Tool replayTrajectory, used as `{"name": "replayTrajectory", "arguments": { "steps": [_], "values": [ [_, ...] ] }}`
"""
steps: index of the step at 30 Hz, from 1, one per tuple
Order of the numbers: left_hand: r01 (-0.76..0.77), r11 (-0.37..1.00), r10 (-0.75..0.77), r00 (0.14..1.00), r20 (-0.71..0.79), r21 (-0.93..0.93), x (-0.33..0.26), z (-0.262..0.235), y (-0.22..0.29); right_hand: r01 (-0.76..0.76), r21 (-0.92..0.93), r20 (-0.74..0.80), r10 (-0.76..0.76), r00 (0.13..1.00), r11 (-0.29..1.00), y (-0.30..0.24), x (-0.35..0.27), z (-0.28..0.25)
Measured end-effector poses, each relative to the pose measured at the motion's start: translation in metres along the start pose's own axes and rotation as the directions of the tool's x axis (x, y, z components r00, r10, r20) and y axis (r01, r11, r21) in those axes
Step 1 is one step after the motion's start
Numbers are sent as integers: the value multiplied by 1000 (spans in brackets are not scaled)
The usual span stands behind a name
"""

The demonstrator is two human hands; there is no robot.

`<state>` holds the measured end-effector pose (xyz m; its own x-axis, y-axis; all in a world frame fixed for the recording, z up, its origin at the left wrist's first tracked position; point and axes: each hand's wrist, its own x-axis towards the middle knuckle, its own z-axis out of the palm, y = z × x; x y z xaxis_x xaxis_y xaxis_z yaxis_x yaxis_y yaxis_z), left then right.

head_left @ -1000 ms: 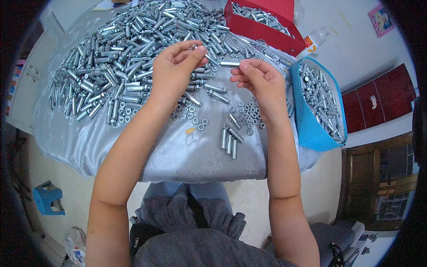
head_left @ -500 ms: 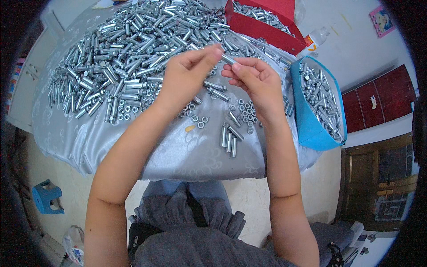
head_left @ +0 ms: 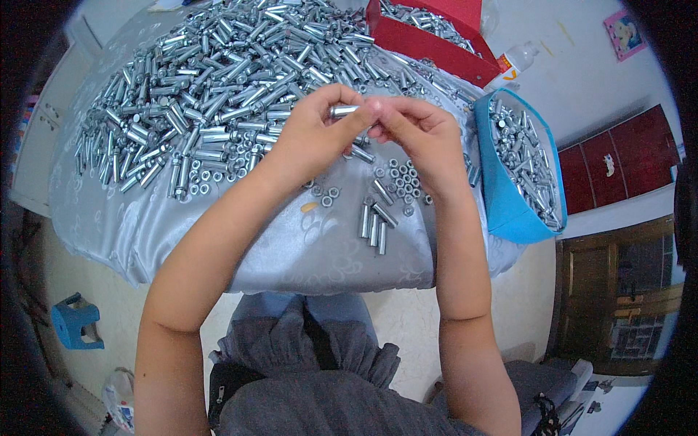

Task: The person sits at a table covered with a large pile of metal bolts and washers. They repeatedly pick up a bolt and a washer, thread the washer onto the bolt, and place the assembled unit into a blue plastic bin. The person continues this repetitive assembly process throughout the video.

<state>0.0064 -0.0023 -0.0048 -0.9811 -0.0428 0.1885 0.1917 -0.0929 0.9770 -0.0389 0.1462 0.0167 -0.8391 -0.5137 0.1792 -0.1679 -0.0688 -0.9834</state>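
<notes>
My left hand [head_left: 309, 134] is closed round a silver sleeve anchor bolt [head_left: 343, 111], which lies between its thumb and fingers. Against the bolt's right end, the fingertips of my right hand [head_left: 429, 138] pinch together and meet my left thumb; whatever they grip is hidden. Both hands are above the table, in front of a large heap of similar anchor bolts [head_left: 218, 80]. Below the right hand sits a cluster of loose hex nuts [head_left: 404, 178]. Several metal sleeves [head_left: 373, 231] lie nearer the table's front edge.
A blue fabric bin [head_left: 512, 211] full of bolts stands on the right. Behind it are a red box [head_left: 436, 54] of metal parts and a plastic bottle [head_left: 518, 58]. A shiny silver cloth [head_left: 313, 265] covers the table. A blue stool [head_left: 75, 322] is on the floor at left.
The hands have come together. The bolt, which spanned the gap between them, now lies back within my left hand's grip, and my right fingertips touch the left thumb.
</notes>
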Motion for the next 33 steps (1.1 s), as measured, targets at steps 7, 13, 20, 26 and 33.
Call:
{"name": "replayTrajectory", "arguments": {
  "steps": [7,13,20,26,33],
  "values": [
    [20,999,-14,990,139,-37,-3,0,1,44,-56,96,-38,995,997,-8,-2,-7],
    [70,994,-64,996,62,-88,-3,2,5,13,-195,-74,-28,997,981,-8,2,-19],
    [132,991,-134,987,-84,-26,3,-7,6,-104,-723,-257,-125,958,683,13,9,-64],
    [152,988,-150,976,-159,-1,1,-6,9,-264,-817,-232,127,964,513,16,6,-63],
    [172,985,-169,973,-157,5,2,-7,6,-275,-864,-261,92,961,423,18,4,-59]
  ]
}}
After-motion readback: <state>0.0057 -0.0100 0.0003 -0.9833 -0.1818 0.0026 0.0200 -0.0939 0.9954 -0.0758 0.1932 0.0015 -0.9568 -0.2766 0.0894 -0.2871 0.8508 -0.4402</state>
